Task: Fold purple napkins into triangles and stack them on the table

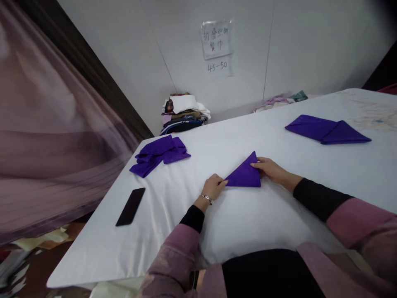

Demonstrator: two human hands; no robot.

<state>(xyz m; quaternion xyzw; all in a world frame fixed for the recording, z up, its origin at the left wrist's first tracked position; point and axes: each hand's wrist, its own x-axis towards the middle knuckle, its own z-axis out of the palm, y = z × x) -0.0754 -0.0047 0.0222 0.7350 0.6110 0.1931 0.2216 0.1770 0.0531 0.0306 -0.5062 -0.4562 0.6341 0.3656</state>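
A purple napkin [245,173], folded into a triangle, is held between my two hands just above or on the white-covered table [273,215]; I cannot tell whether it touches the cloth. My left hand [214,186] pinches its narrow left corner between thumb and fingers. At the right edge, my right hand [268,167] grips it with the thumb on the near face and the fingers behind, partly hidden.
Crumpled purple napkins [155,153] lie at the table's left. A dark phone [130,207] rests near the left edge. Another folded purple napkin [325,129] lies at the right. Stacked clothes [186,114] stand by the wall. A sheer curtain [56,124] hangs on the left.
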